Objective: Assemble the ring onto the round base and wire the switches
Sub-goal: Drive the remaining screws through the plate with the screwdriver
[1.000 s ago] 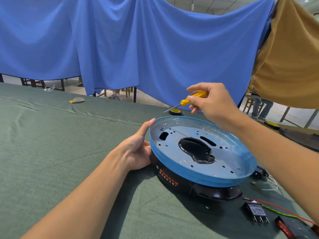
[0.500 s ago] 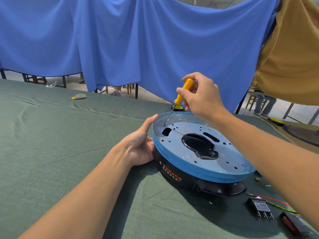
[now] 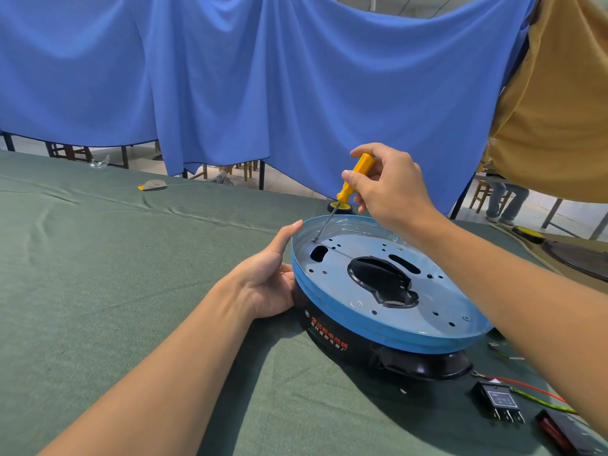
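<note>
Green cloth (image 3: 98, 291), right hand (image 3: 391, 189) gripping screwdriver (image 3: 365, 166)

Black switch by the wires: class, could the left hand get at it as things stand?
Probably not easily: the left hand rests on the round base, which sits between it and the switch.

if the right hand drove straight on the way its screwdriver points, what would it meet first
The blue-filmed metal plate: the right hand holds the yellow screwdriver with its tip there, near the far-left rim, seemingly at a small screw hole.
</note>
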